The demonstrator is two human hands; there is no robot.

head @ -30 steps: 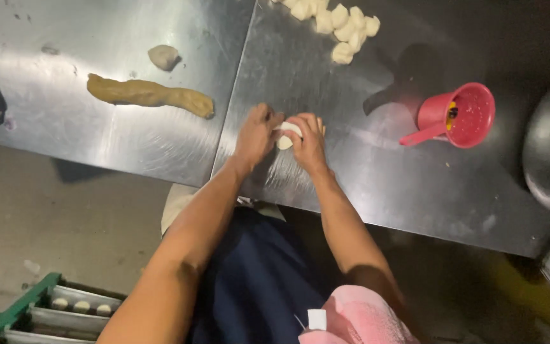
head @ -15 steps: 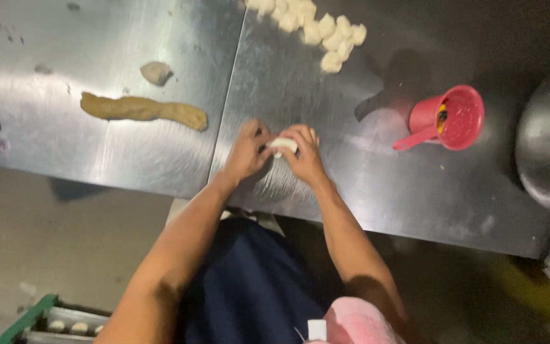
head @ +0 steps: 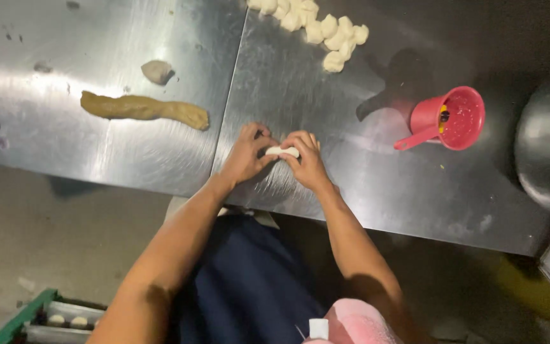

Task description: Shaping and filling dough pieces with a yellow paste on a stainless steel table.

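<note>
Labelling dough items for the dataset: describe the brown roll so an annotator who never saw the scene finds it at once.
Start at the steel table and find the seam between its two sheets. The brown dough roll lies just left of that seam, left of the left hand. It is long and tan-brown, unlike the small grey lump above it and the pale dough pieces at the far edge.
</note>
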